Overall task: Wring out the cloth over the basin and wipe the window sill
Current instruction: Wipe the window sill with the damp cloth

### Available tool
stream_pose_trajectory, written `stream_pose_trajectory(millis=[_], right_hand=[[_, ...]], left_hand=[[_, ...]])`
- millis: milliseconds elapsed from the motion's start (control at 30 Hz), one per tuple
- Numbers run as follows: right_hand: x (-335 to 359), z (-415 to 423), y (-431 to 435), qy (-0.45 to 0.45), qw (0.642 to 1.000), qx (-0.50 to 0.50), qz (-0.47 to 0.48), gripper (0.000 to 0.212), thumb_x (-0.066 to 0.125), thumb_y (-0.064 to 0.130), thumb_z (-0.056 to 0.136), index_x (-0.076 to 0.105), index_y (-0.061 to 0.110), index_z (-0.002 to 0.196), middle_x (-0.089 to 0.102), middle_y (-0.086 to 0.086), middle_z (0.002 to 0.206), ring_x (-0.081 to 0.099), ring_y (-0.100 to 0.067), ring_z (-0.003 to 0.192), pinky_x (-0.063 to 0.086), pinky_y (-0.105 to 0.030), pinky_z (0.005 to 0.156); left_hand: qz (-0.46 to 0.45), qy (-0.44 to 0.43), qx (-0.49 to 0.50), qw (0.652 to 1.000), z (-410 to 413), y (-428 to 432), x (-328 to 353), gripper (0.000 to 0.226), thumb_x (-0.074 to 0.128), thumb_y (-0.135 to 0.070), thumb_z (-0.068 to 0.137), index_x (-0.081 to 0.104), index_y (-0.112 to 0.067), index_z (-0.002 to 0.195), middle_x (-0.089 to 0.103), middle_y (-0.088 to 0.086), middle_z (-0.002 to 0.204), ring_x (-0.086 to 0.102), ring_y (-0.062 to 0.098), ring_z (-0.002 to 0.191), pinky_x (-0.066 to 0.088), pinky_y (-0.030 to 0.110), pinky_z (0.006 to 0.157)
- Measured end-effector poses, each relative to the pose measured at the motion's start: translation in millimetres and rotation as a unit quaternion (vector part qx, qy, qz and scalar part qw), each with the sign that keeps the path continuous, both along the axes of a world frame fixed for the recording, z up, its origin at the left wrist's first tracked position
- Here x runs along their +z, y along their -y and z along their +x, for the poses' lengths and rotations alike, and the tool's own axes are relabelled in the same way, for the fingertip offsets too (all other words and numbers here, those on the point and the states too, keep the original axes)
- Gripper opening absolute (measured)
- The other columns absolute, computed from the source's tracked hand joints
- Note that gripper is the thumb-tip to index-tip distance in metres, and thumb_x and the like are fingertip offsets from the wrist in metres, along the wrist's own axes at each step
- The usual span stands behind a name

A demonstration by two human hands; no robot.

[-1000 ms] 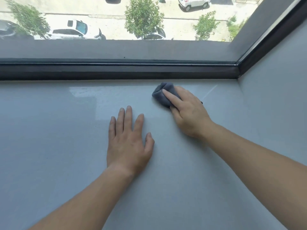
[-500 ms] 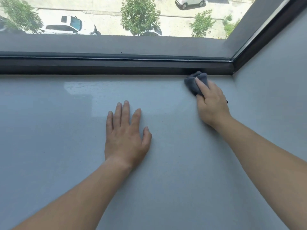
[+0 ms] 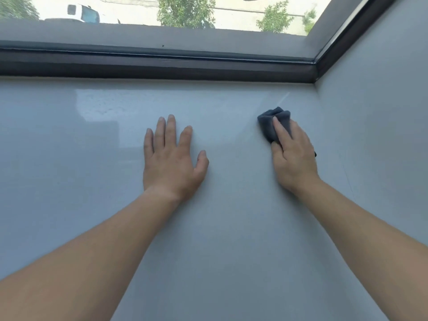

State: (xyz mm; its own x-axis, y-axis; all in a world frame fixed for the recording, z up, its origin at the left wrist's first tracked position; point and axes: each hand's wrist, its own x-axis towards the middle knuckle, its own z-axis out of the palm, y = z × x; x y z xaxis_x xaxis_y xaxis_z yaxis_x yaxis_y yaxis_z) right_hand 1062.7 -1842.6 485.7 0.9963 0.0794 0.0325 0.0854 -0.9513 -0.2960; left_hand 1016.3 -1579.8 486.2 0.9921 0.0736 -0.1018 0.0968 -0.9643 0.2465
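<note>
Left hand point(image 3: 172, 158) spread flat | right hand point(image 3: 294, 156) grips bunched grey cloth point(image 3: 272, 122) | glossy sill point(image 3: 220, 251)

Bunched dk-grey cloth point(image 3: 271, 125) flat on pale grey window sill point(image 3: 231, 228), nr right corner.

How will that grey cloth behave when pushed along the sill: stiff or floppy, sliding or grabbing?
Probably floppy: the cloth is bunched into soft folds under the right hand, so it should deform, not hold shape. Likely light: one hand covers most of it. It should slide fairly easily, since the sill looks smooth and glossy.
</note>
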Motion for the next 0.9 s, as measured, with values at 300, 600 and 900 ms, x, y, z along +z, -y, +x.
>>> stream_pose_trajectory(millis=[300, 600, 900], right_hand=[[-1, -84, 33, -0.022, 0.994, 0.107, -0.008, 0.057, 0.036, 0.028, 0.094, 0.039, 0.026, 0.151, 0.039, -0.009, 0.15, 0.042, -0.035, 0.129, 0.035, -0.051, 0.108], [7, -230, 31, -0.042, 0.97, 0.238, 0.004, 0.068, 0.053, 0.011, 0.083, 0.041, 0.025, 0.149, 0.031, -0.014, 0.158, 0.027, -0.034, 0.147, 0.018, -0.048, 0.121], [15, -274, 51, -0.032, 0.995, 0.09, 0.032, 0.063, 0.043, 0.018, 0.089, 0.036, 0.026, 0.151, 0.028, -0.014, 0.158, 0.025, -0.034, 0.147, 0.022, -0.053, 0.118]], left_hand=[[-0.02, 0.031, -0.002, 0.999, -1, -3, 0, 0.069, 0.032, -0.056, 0.085, 0.037, -0.021, 0.144, 0.014, 0.014, 0.164, 0.003, 0.028, 0.152, 0.0, 0.048, 0.123], [-0.073, 0.069, -0.076, 0.992, -69, 39, 22, 0.049, 0.035, -0.042, 0.095, 0.053, -0.018, 0.134, 0.031, 0.014, 0.158, 0.019, 0.028, 0.15, 0.002, 0.049, 0.123], [-0.056, -0.025, -0.102, 0.993, -181, 92, 17, 0.062, 0.028, -0.046, 0.093, 0.031, -0.025, 0.151, 0.004, 0.008, 0.166, -0.008, 0.021, 0.153, -0.01, 0.051, 0.12]])
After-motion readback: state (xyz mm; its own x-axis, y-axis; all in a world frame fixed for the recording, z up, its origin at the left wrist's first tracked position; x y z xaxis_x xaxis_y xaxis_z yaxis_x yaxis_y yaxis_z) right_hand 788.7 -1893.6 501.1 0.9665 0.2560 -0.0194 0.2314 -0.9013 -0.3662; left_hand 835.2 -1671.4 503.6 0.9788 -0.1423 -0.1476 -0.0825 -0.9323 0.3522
